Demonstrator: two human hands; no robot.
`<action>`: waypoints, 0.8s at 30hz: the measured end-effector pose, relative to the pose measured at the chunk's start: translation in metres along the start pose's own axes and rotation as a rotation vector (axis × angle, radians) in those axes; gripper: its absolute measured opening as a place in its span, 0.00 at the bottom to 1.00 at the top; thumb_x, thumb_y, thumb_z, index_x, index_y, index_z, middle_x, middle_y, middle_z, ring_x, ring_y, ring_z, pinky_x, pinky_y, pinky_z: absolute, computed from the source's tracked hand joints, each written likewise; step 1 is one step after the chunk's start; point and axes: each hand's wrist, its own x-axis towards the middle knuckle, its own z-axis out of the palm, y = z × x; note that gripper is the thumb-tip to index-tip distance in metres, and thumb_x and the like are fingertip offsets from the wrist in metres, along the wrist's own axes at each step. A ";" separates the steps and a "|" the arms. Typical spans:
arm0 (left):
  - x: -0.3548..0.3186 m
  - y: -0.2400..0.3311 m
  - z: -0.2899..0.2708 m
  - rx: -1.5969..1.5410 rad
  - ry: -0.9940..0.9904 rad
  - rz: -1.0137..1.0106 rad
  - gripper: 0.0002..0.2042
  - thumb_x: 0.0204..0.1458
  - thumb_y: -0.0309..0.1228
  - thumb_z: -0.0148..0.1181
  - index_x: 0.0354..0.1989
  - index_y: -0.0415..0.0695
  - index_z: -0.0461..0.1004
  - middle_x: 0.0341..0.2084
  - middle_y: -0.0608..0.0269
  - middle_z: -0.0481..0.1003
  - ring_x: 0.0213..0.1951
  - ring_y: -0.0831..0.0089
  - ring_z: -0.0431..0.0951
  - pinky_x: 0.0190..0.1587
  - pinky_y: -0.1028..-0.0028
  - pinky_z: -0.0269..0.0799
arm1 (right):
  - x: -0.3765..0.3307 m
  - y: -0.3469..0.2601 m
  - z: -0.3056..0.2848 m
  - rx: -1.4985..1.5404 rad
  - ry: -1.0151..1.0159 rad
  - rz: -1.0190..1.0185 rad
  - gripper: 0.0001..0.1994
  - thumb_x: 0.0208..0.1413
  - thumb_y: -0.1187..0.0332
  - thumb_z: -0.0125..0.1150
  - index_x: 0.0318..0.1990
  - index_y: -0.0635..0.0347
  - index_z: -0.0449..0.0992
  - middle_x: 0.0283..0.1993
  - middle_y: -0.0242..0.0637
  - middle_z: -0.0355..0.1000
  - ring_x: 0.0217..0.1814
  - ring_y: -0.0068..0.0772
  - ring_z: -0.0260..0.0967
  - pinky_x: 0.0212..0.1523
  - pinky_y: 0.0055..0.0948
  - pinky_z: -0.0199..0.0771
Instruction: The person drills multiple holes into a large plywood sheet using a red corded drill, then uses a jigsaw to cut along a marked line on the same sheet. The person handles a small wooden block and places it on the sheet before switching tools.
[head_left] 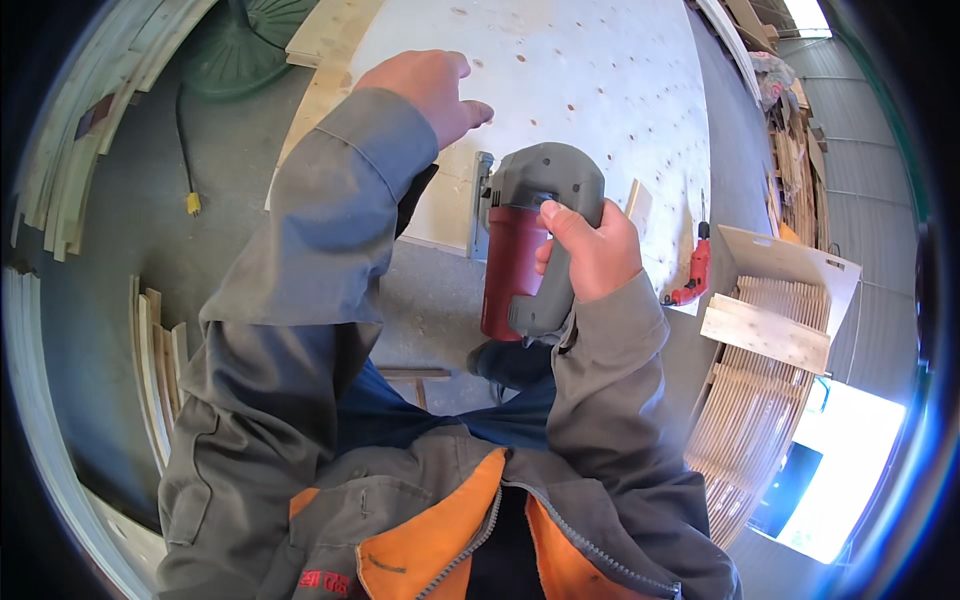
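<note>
A red and dark grey jigsaw (513,260) is in my right hand (597,250), tipped on its side. My fingers wrap its grey handle, and the thumb lies near the switch. The jigsaw's metal base plate (480,205) faces left, by the near edge of a large pale wooden board (560,70) with dark knots. Whether the plate touches the board I cannot tell. My left hand (425,90) reaches over the board's left part, thumb and forefinger apart, holding nothing visible. Its other fingers are hidden.
On the board's right lie a red power tool (692,270) and a small wood offcut (638,205). A crate of thin slats (755,370) stands at right. Planks (75,160) line the left, near a plug cord (192,203) and a green round base (240,55).
</note>
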 end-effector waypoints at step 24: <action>0.004 0.006 -0.008 0.051 -0.077 -0.037 0.27 0.53 0.46 0.70 0.58 0.42 0.78 0.51 0.47 0.80 0.55 0.52 0.79 0.59 0.60 0.73 | -0.032 -0.049 -0.050 -0.010 0.043 -0.087 0.17 0.60 0.63 0.65 0.47 0.70 0.74 0.38 0.44 0.78 0.27 0.29 0.74 0.30 0.31 0.78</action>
